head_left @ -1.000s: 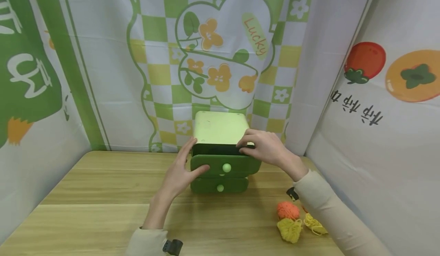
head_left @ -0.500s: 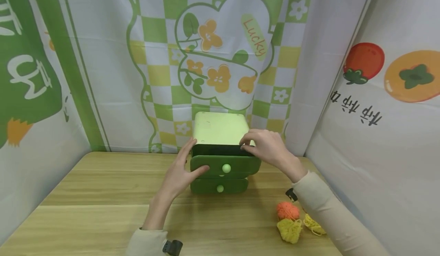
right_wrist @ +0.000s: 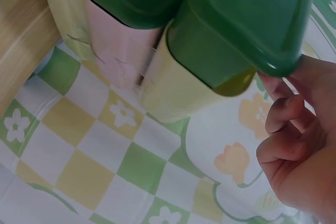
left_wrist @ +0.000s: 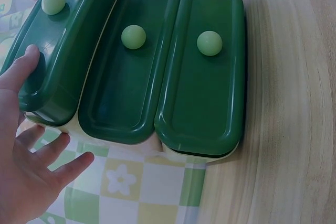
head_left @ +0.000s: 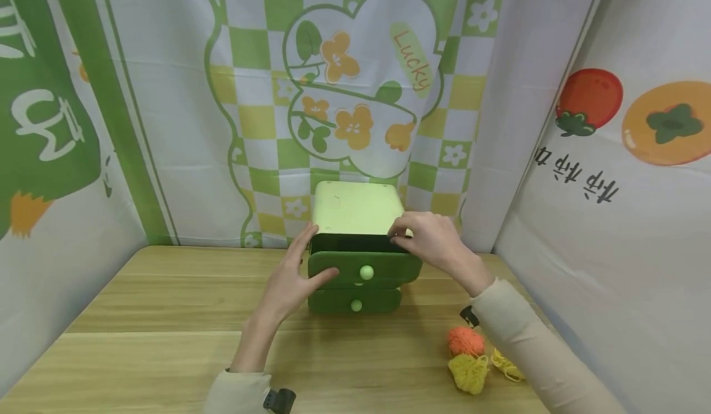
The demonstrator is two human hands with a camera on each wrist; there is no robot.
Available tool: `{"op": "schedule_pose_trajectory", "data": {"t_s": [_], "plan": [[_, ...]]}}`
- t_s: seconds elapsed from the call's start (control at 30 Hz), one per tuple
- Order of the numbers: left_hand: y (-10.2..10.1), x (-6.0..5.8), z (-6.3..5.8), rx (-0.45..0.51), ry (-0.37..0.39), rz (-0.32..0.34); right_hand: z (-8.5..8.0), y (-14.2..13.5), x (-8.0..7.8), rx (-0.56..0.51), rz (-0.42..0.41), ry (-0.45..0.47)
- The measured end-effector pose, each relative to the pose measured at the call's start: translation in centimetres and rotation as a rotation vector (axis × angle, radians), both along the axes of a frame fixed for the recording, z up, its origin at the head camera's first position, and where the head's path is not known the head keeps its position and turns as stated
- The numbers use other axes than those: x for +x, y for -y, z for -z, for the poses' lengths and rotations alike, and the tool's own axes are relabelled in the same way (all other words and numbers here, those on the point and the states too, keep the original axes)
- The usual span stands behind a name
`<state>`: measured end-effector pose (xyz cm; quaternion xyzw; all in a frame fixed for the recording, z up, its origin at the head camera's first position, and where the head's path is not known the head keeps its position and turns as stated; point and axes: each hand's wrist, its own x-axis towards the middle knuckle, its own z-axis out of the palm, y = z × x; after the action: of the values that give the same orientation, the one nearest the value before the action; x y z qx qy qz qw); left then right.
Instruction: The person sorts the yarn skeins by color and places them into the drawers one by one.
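Observation:
A small drawer cabinet point(head_left: 358, 207) with a pale green top stands on the table, its top drawer point(head_left: 339, 269) pulled part way out. My left hand point(head_left: 286, 281) is at its left, thumb against the drawer front and fingers extended along the side. In the left wrist view, the thumb lies on the green front and the other fingers point(left_wrist: 55, 150) are spread. My right hand point(head_left: 430, 238) is at the top drawer's right end, thumb and index finger bent over the opening. The right wrist view shows other fingers point(right_wrist: 283, 135) curled, fingertips hidden behind the drawer front; I cannot tell what they grip.
Two lower drawers point(left_wrist: 128, 77) with round knobs are pushed in. An orange yarn ball point(head_left: 465, 341) and a yellow yarn ball point(head_left: 469, 374) lie on the wooden table point(head_left: 166, 352) at right, with more yellow yarn point(head_left: 505, 366) beside my sleeve. Printed cloth point(head_left: 266, 124) hangs behind the cabinet.
My right hand has shifted slightly right along the drawer opening, then stayed nearly still. The left hand, cabinet and open drawer look unmoved.

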<state>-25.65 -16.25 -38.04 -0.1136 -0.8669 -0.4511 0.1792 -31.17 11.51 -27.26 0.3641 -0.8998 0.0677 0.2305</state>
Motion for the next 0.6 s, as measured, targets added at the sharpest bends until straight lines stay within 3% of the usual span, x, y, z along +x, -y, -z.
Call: {"op": "schedule_pose_trajectory", "data": {"t_s": [0.23,0.6], "plan": [[-0.1,-0.2,0.1,0.007,-0.007,0.002,-0.7,-0.5,1.0,-0.068,-0.002,0.012],[0.0,-0.1,0.1,0.006,-0.003,0.004,-0.1,-0.7,3.5,-0.222,-0.091,0.025]]}}
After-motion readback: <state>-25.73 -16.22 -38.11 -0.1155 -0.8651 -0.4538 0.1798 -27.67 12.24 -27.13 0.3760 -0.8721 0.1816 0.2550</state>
